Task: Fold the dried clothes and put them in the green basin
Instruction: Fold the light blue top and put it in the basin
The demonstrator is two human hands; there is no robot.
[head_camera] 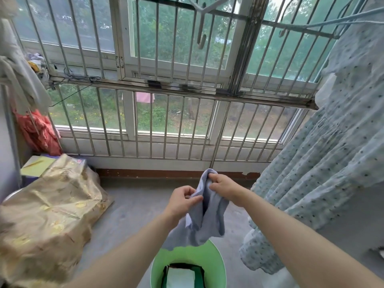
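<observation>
Folded clothes (180,277) sit in our near green basin (220,265), we hold the unfolded grey garment (207,221) above it, left hand (181,202) and right hand (223,187) both in pinching grip, dotted dress (332,152) hanging right.

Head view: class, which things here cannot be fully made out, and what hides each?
All in the head view.
The cloth: bunched between the left hand and right hand, so its kind is unclear.
The green basin: near side cut off by the bottom edge; far rim behind the cloth.
The folded clothes inside: cut off below, count unclear.
Under the gold cover: hidden.
The dotted dress: cut off at the right edge.
</observation>
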